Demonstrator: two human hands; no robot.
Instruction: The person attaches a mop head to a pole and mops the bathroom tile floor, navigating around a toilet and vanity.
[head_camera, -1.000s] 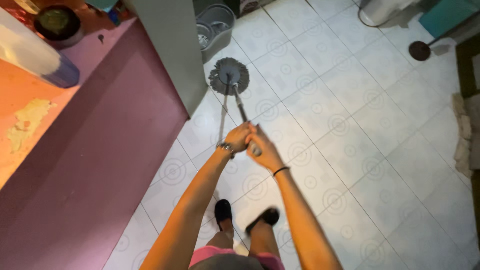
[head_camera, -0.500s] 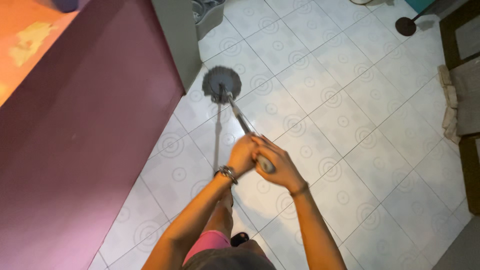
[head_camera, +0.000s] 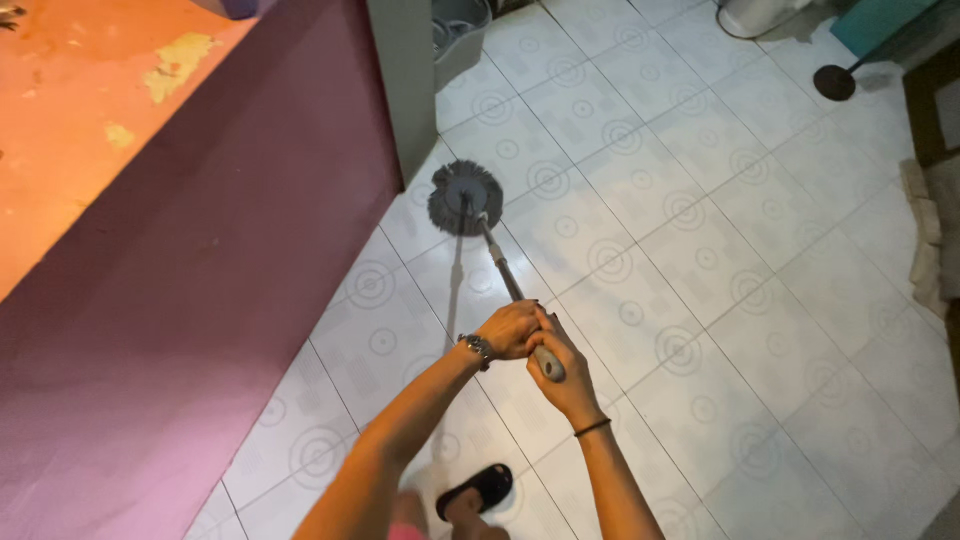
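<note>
White tiled floor (head_camera: 720, 300) with ring patterns, maroon counter side (head_camera: 200, 300) on the left, orange worn top (head_camera: 90, 110) above it.

One mop (head_camera: 466, 198): round grey head flat on the tile just beside the grey pillar (head_camera: 405, 80) at the counter's end, pole (head_camera: 500, 262) slanting back up to the hands. Pole end sticks out below the right fist.

Two hands, both on the pole, stacked and touching each other. Left hand (head_camera: 510, 330) curled closed around the pole, higher toward the head; one metal bracelet (head_camera: 478, 348) at that wrist. Right hand (head_camera: 562, 372) wrapped tight on the grip end, fingers fully closed; one thin dark band (head_camera: 592, 428) on that wrist. Both forearms reach in from the bottom edge.

One foot in a black sandal (head_camera: 480, 488) on the tile below the arms; a bit of pink cloth (head_camera: 405, 528) at the bottom edge.

One grey bucket (head_camera: 458, 35) behind the pillar, top edge, partly cut off. One dark round base on a stick (head_camera: 835, 82) top right, well apart from the mop. White object (head_camera: 755, 15) at top edge, teal surface (head_camera: 880, 25) in the corner. Pale stone edging (head_camera: 925, 250) along the right side.
</note>
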